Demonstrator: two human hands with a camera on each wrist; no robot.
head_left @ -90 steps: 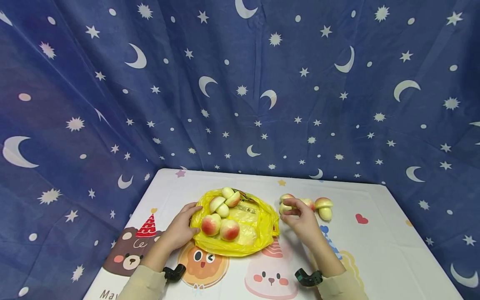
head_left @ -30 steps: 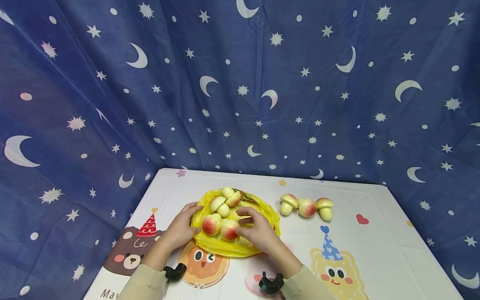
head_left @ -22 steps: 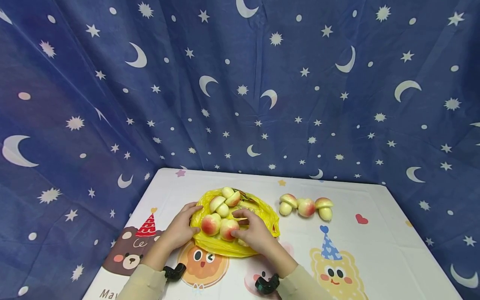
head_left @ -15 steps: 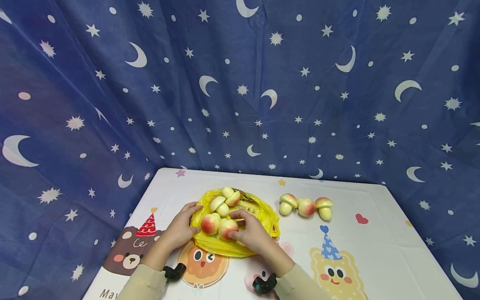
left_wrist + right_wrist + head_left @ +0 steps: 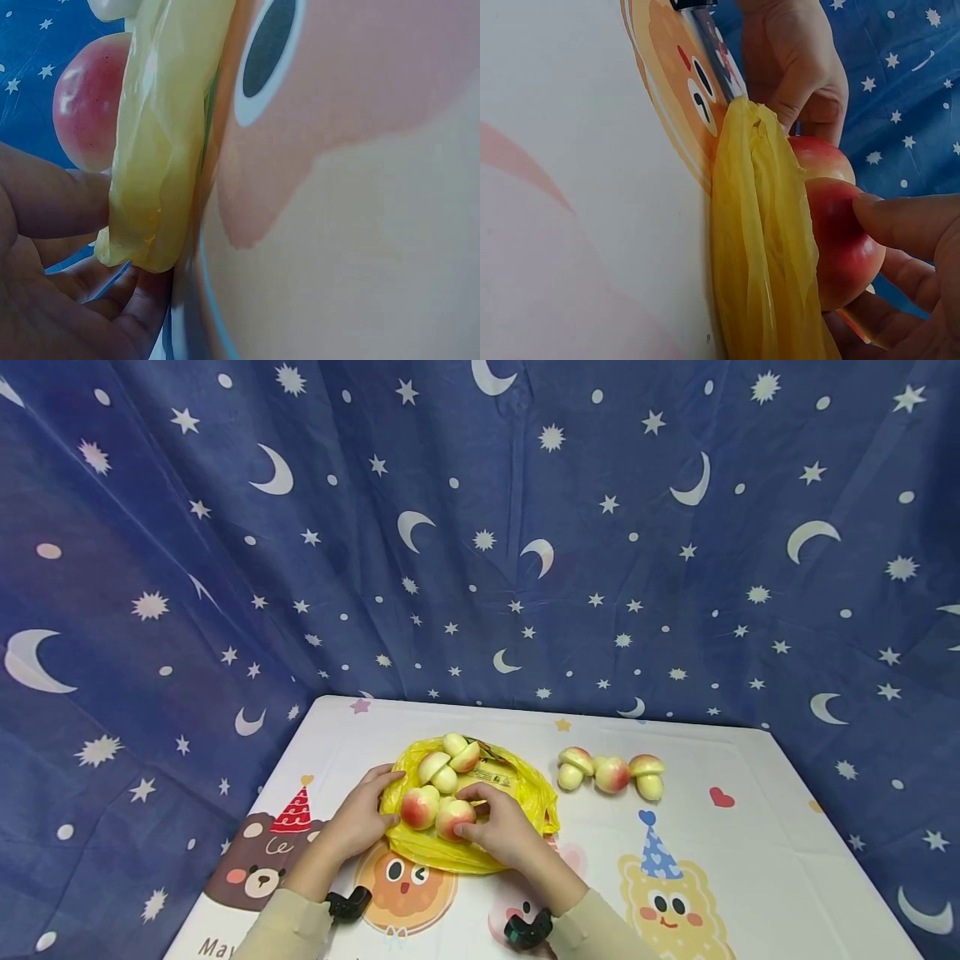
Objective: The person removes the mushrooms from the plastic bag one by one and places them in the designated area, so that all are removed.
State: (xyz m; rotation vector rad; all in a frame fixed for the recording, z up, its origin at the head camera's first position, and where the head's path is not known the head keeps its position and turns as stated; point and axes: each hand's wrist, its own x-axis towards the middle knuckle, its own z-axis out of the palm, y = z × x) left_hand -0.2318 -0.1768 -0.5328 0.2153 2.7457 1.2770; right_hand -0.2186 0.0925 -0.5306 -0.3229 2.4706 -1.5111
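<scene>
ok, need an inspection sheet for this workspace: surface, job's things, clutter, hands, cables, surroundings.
Surface: white cartoon-print cover, lightly creased.
Job's things: open yellow bag with four mushroom-shaped pieces inside; three more pieces outside, to its right.
Clutter: nothing seen.
Hands: left hand grips the bag's left side; right hand holds the front right piece in the bag; black device at each wrist.
Cables: nothing seen.
Surroundings: dark blue star-and-moon curtain.
</scene>
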